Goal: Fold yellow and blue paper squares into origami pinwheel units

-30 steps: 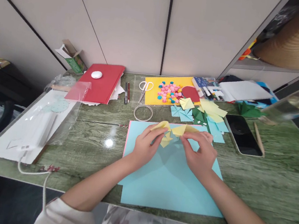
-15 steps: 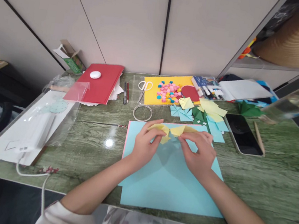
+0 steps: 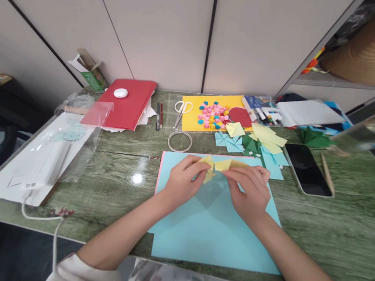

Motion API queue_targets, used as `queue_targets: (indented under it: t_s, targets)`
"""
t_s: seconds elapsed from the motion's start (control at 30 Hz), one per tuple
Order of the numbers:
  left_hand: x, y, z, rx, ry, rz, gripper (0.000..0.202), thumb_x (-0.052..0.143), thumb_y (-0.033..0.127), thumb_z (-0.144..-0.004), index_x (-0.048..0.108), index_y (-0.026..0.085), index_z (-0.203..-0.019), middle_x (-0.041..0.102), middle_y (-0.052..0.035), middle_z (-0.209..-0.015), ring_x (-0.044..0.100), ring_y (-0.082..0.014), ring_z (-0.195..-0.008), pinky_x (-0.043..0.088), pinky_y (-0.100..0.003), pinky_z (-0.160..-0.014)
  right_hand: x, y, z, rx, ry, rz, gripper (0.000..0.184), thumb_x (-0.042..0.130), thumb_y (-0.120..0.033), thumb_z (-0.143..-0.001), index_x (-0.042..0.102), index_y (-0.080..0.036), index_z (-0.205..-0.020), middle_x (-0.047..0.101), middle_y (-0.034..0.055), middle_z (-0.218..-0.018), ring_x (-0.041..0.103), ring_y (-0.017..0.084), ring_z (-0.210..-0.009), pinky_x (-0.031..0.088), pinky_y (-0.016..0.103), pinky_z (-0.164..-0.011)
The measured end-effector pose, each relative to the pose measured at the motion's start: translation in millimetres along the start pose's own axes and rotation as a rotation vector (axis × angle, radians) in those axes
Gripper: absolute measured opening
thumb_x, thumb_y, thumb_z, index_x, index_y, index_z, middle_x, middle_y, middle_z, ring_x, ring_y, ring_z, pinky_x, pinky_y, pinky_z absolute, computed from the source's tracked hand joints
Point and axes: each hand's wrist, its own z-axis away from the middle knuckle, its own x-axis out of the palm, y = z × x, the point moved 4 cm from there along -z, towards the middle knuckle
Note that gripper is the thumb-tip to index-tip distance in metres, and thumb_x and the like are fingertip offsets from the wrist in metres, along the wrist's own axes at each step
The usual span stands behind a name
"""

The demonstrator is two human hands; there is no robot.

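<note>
Both my hands meet over the far half of a light blue paper sheet (image 3: 212, 224) lying on the green table. My left hand (image 3: 183, 182) and my right hand (image 3: 250, 190) are closed in a pinch on a small folded yellow paper piece (image 3: 219, 166), held just above the sheet. The fingers cover most of its folds. Just beyond lie several folded paper shapes (image 3: 253, 145) in yellow, blue and green.
A tape ring (image 3: 180, 141), white scissors (image 3: 181, 110), two pens (image 3: 159, 116), a red folder (image 3: 122, 102), a yellow sheet with small coloured pieces (image 3: 212, 115), a black phone (image 3: 308, 169), a wooden stick (image 3: 326, 174), plastic-wrapped white card (image 3: 44, 156) at left.
My left fingers have curled further over the yellow piece, hiding more of it. Both hands stay at the same spot on the blue sheet.
</note>
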Motion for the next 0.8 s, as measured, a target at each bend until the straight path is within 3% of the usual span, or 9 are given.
queue_targets:
  t_s: [0.17, 0.53, 0.67, 0.8]
  targets:
    - [-0.7, 0.7, -1.3, -0.005, 0.009, -0.013, 0.013, 0.055, 0.012, -0.078, 0.062, 0.019, -0.085, 0.063, -0.0021, -0.082, 0.06, -0.01, -0.079, 0.049, -0.019, -0.071, 0.5, -0.3, -0.6, -0.002, 0.007, -0.008, 0.02, 0.062, -0.008, -0.074, 0.063, -0.025, -0.086, 0.07, -0.0032, -0.076, 0.063, 0.013, -0.069, 0.035, 0.033, -0.074]
    - [7.7, 0.2, 9.9, 0.189, -0.09, -0.183, 0.019, 0.047, 0.011, -0.082, 0.061, 0.018, -0.092, 0.064, -0.0075, -0.094, 0.06, -0.0146, -0.087, 0.05, -0.026, -0.076, 1.6, -5.2, -4.2, -0.026, -0.04, 0.075, 0.018, 0.059, -0.01, -0.077, 0.063, -0.026, -0.086, 0.071, -0.0051, -0.077, 0.063, 0.011, -0.069, 0.032, 0.034, -0.078]
    - [11.7, -5.3, 15.0, 0.068, -0.154, -0.12, 0.021, 0.045, 0.019, -0.086, 0.059, 0.023, -0.1, 0.063, -0.0055, -0.097, 0.059, -0.0153, -0.088, 0.05, -0.028, -0.078, 1.8, -6.4, -5.0, -0.053, -0.061, 0.12, 0.018, 0.057, -0.011, -0.078, 0.062, -0.026, -0.086, 0.07, -0.0058, -0.077, 0.062, 0.011, -0.069, 0.031, 0.034, -0.078]
    - [11.4, -9.1, 15.9, -0.006, -0.132, -0.024, 0.02, 0.045, 0.024, -0.086, 0.058, 0.023, -0.101, 0.063, -0.005, -0.091, 0.06, -0.0154, -0.083, 0.05, -0.029, -0.074, 1.6, -8.1, -6.2, -0.074, -0.055, 0.151, 0.02, 0.057, -0.009, -0.077, 0.061, -0.026, -0.085, 0.07, -0.0062, -0.076, 0.061, 0.01, -0.067, 0.031, 0.034, -0.078]
